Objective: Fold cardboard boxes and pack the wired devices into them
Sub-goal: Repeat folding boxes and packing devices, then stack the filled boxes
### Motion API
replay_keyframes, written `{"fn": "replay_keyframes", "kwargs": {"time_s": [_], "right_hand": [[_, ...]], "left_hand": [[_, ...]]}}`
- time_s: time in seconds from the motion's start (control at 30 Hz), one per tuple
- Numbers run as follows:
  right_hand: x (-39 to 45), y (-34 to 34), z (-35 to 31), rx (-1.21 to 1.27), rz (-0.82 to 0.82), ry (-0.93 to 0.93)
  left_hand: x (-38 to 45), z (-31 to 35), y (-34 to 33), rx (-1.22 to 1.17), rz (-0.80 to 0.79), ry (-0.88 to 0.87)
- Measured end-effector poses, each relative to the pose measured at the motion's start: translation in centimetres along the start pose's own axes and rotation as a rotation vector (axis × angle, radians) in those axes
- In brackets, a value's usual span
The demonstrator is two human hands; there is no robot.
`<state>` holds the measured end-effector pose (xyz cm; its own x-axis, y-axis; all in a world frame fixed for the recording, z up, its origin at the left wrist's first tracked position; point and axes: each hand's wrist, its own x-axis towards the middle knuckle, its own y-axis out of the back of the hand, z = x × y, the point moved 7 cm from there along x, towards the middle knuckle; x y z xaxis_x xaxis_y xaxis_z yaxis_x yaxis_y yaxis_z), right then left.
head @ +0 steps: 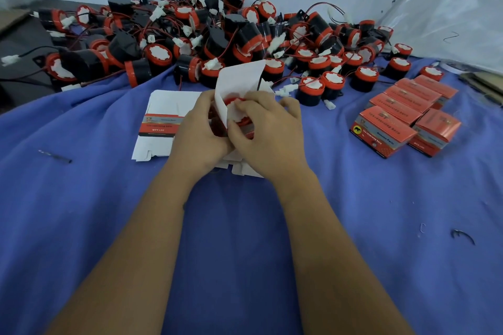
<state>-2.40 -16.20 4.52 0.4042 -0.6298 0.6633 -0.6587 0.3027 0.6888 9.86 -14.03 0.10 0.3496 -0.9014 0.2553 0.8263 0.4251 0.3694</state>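
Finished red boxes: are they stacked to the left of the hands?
No, the finished red boxes sit on the blue cloth to the right of both hands.

Both bare forearms come up from the bottom edge and angle in toward each other, meeting around mid-frame. Left hand (200,133) is cupped with the back of it facing the camera, fingers curled away out of sight and gripping something. Right hand (268,134) sits just beside it, pretty much touching, knuckles up, fingers bent and spread a bit, thumb (236,132) tucked in toward the left hand. Wrists are fairly straight and no sleeves show.
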Motion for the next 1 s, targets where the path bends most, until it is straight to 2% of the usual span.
{"fn": "replay_keyframes", "kwargs": {"time_s": [0.13,0.23,0.4,0.47,0.53,0.57,0.67,0.73,0.8,0.87,1.0], "right_hand": [[0.1,-0.1,0.1,0.018,-0.031,-0.032],[0.2,-0.7,0.7,-0.104,-0.098,-0.069],[0.3,0.1,0.9,-0.053,-0.042,-0.080],[0.3,0.6,1.2,0.176,-0.021,-0.087],[0.2,1.1,1.6,0.579,0.036,-0.193],[0.1,1.4,2.0,0.728,0.116,-0.272],[-0.7,2.0,4.1,0.859,0.362,-0.532],[-1.1,1.0,6.2,0.944,0.334,-0.762],[-1.3,-0.7,7.5,1.103,0.169,-0.946],[-1.2,-1.2,7.8,1.268,0.115,-0.986],[-0.6,0.4,7.4,1.333,0.275,-0.840]], "left_hand": [[-0.1,0.0,0.0,0.004,0.012,0.003],[-0.2,-0.1,0.0,0.003,0.036,0.017],[-0.1,0.1,-0.2,-0.076,0.029,0.024],[-0.2,0.1,-0.3,-0.118,0.020,0.038],[-0.2,0.0,-0.3,-0.116,0.036,0.056],[-0.2,-0.1,-0.2,-0.108,0.048,0.065],[-0.1,-0.6,0.1,-0.157,0.076,0.132],[-0.3,-0.8,0.2,-0.187,0.076,0.167],[-0.6,-0.6,0.1,-0.175,0.058,0.182],[-0.7,-0.3,0.0,-0.158,0.038,0.173],[-0.6,-0.1,-0.1,-0.138,0.031,0.141]]}}
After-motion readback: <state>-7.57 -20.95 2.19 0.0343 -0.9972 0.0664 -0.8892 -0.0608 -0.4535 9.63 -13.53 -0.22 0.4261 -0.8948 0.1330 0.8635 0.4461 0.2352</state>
